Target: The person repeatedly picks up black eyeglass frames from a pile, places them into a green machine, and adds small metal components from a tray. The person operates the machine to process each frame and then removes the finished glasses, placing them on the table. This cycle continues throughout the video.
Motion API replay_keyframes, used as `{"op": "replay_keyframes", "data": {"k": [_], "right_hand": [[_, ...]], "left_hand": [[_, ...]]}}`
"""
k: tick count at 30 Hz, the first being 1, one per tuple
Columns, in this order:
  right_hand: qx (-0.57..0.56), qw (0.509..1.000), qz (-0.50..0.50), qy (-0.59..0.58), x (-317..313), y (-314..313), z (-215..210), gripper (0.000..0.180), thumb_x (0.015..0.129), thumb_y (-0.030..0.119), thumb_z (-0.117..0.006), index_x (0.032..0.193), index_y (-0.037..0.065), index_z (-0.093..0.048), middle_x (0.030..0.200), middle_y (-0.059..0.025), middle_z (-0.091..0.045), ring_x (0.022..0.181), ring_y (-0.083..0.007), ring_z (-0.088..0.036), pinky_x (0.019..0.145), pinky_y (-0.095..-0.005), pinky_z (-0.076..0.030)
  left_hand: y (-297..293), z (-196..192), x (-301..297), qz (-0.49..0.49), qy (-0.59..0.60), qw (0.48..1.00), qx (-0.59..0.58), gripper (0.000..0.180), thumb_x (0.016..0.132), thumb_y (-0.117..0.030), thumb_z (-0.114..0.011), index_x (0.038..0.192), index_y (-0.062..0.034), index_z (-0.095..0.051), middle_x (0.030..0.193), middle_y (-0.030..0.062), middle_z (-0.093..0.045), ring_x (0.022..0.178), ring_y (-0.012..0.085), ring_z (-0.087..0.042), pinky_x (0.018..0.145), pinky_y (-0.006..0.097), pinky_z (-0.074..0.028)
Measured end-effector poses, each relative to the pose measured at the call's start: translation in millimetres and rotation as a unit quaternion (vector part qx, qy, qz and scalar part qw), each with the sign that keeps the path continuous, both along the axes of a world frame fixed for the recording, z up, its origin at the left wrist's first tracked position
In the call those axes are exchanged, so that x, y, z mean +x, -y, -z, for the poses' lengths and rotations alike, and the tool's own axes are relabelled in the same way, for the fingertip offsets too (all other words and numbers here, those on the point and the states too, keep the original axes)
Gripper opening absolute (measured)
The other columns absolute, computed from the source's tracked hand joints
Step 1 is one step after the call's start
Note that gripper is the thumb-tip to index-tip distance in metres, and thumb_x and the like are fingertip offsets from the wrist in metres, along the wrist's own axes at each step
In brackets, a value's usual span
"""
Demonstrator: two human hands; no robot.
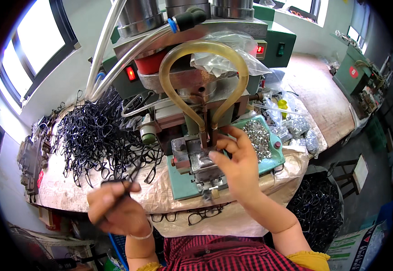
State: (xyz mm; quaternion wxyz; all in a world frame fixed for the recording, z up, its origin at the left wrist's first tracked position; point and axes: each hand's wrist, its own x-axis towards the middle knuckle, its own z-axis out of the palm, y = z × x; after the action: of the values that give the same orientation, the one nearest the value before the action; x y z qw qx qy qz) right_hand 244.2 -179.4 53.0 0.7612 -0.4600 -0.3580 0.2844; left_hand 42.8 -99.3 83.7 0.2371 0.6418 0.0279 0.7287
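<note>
My left hand (116, 205), smeared by motion, grips a black eyeglass frame (135, 174) in front of the table's near edge. My right hand (237, 160) reaches to the metal fixture (198, 162) of a bench press machine. Its thumb and fingers curl together beside the block, just under the machine's electrode-like tips (207, 137). What those fingertips pinch, if anything, is too small to tell. Right of this hand, a green tray (275, 156) holds a heap of small shiny metal parts (257, 135).
A large pile of black eyeglass frames (92, 131) covers the table's left. Several frames (203, 214) lie by the front edge. A tan hose loop (169, 58) arches over the fixture. Small plastic bags (298, 126) sit at right. A sack of dark frames (316, 205) stands below.
</note>
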Motion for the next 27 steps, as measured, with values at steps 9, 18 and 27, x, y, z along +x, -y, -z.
{"op": "replay_keyframes", "data": {"k": [9,18,27], "right_hand": [[-0.278,0.751,0.29,0.523,96.0,33.1,66.0,0.022,0.075,0.016,-0.076,0.096,0.011,-0.074,0.119,-0.0222,-0.063,0.124,-0.0406,-0.053,0.105,-0.048,-0.042],[-0.218,0.757,0.285,0.547,102.8,-17.3,74.5,0.016,0.073,0.014,-0.076,0.087,0.008,-0.07,0.111,-0.0145,-0.065,0.114,-0.0358,-0.058,0.09,-0.0451,-0.049],[-0.151,0.797,0.38,0.445,100.5,35.8,84.6,0.004,0.085,0.004,-0.066,0.085,0.001,-0.064,0.087,-0.0116,-0.068,0.079,-0.0276,-0.065,0.076,-0.0353,-0.051]], "left_hand": [[3.4,23.3,52.7,0.07,-0.335,0.926,0.161,0.023,0.074,-0.015,-0.073,0.097,-0.0141,-0.076,0.102,0.0023,-0.072,0.077,0.0205,-0.061,0.088,0.044,-0.052],[0.7,27.8,50.0,0.073,-0.352,0.919,0.163,0.022,0.074,-0.014,-0.077,0.096,-0.0138,-0.076,0.102,0.0022,-0.073,0.08,0.0216,-0.061,0.089,0.045,-0.052],[39.0,67.8,-60.3,-0.208,-0.363,0.906,0.06,0.025,0.077,0.0,-0.067,0.102,-0.0057,-0.07,0.106,0.0097,-0.074,0.096,0.0289,-0.07,0.076,0.038,-0.052]]}}
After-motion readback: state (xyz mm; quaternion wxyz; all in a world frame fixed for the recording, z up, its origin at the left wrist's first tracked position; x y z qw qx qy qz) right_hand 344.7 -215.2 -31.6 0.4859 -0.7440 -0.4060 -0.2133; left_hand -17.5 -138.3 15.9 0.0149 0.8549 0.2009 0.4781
